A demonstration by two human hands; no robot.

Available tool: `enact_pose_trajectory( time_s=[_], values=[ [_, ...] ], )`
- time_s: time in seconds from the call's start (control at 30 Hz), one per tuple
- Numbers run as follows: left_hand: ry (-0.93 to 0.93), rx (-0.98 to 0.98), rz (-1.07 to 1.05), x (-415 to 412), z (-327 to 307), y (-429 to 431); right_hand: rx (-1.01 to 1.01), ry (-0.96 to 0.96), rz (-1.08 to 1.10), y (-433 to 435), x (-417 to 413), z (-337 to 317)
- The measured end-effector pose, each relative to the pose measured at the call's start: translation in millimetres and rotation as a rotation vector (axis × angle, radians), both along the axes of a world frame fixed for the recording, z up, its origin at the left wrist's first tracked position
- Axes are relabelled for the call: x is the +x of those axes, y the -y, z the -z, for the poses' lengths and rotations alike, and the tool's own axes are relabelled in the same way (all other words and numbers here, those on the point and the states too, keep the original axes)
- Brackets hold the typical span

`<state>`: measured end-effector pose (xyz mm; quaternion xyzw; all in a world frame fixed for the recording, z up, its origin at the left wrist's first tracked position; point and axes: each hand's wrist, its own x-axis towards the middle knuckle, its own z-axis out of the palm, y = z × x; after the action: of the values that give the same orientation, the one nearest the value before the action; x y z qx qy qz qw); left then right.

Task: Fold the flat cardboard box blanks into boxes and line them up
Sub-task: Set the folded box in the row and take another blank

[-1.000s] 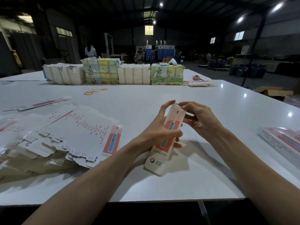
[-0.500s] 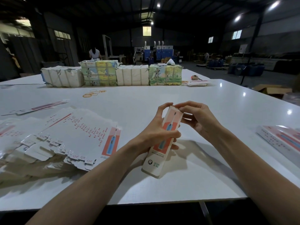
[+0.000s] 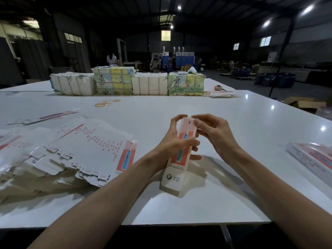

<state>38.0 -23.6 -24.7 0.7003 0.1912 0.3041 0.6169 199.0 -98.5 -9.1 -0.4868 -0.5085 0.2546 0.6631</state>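
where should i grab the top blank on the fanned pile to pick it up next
Probably pinch the top blank at its red-printed right edge, coming from the right with the left hand once it lets go of the box. That edge lies uncovered, nearest the hands; the near edge's tabs mingle with the blanks fanned beneath.

White box (image 3: 175, 169) — coral panel, blue toothbrush print — glossy white table (image 3: 233, 123)

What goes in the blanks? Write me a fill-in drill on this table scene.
The left hand grips the box round its ____.
The right hand pinches its ____ end.
The flat blanks lie to the box's ____.
The rubber bands are ____.
Missing: middle; top; left; yellow.
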Motion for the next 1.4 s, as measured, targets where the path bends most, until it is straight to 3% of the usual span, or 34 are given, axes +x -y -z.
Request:
enact_pose_trajectory(
  time_s=[0.4,0.6,0.77,0.97,1.17,1.3,1.4],
  values=[
    [0.052,-0.078,-0.023,2.1,0.3,8.7,0.016,0.014,0.032,-5.5,-5.3,7.8],
    [0.23,-0.301,-0.107,5.6,-7.0,13.0,-0.037,0.575,0.345,-9.4,-19.2,9.8],
    [0.302,-0.476,-0.08,2.9,-10.3,12.8,-0.288,0.994,0.266,-0.4,-31.5,1.0],
    [0.135,-0.371,0.05,3.3,-1.3,11.1,-0.348,1.058,0.398,24.2,-13.8,-3.0],
    [0.069,-0.233,0.136,4.6,11.1,4.6,-0.697,1.035,0.679,92.2,54.8,2.1],
    [0.008,-0.129,0.143,2.5,13.8,5.7,-0.933,1.249,0.893,140.3,86.9,16.7],
    [-0.007,-0.09,0.15,3.8,12.2,6.4,-1.0,1.258,0.946,162.1,103.3,13.2]
  ],
)
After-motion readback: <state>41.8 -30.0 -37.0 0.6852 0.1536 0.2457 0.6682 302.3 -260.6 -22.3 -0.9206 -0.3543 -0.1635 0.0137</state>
